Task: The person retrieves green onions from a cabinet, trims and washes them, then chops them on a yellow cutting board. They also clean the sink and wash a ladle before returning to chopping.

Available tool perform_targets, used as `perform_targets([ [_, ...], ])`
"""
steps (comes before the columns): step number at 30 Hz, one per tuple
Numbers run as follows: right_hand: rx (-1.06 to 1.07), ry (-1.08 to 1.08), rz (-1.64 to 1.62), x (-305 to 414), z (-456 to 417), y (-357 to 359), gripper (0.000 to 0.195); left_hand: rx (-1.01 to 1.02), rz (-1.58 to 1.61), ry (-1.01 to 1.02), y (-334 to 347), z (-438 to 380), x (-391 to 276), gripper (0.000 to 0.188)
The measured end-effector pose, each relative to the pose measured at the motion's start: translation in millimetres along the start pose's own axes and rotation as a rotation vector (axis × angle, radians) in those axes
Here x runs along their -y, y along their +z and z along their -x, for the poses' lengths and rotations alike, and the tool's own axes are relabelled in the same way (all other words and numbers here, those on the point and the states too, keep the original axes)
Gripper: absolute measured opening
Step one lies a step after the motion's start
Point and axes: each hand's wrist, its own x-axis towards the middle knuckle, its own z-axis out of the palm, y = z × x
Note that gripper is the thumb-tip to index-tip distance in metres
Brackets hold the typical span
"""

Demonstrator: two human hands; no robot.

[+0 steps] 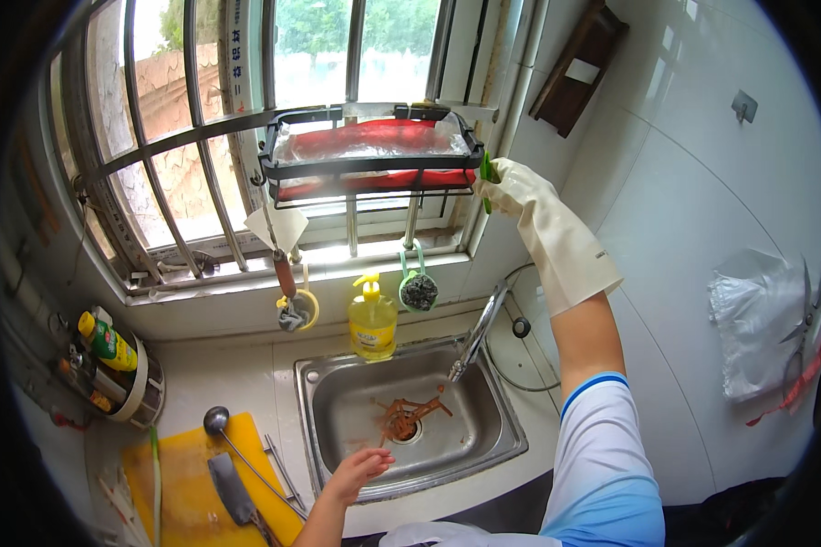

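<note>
My right hand, in a cream rubber glove, reaches up to the right end of a black wire rack. It grips a green utensil there; the glove hides part of it, and I cannot tell whether it hangs on the rack. My left hand is bare and holds nothing, its fingers extended over the near rim of the stainless steel sink. Around the drain in the basin lie orange-brown peelings.
A yellow cutting board at left carries a cleaver, a ladle and a green stalk. Behind the sink stand a pump bottle of yellow liquid and the faucet. Metal window bars rise beyond. Scissors hang at right.
</note>
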Motion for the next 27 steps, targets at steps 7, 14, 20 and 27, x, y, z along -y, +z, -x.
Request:
perform_targets([
  [7, -0.381, 0.012, -0.012, 15, 50, 22, 0.036, -0.14, -0.179, 0.066, -61, -17, 47, 0.028],
  [14, 0.216, -0.049, -0.73, -21, 242, 142, 0.032, -0.471, -0.984, 0.451, -71, -8, 74, 0.017],
  [20, 0.557, -0.258, 0.03, -150, 242, 403, 0.047, -0.517, -1.222, 0.53, -77, -16, 88, 0.014],
  [27, 0.713, -0.802, 0.358, -189, 222, 547, 0.034, -0.573, -1.221, 0.46, -72, -40, 83, 0.012],
])
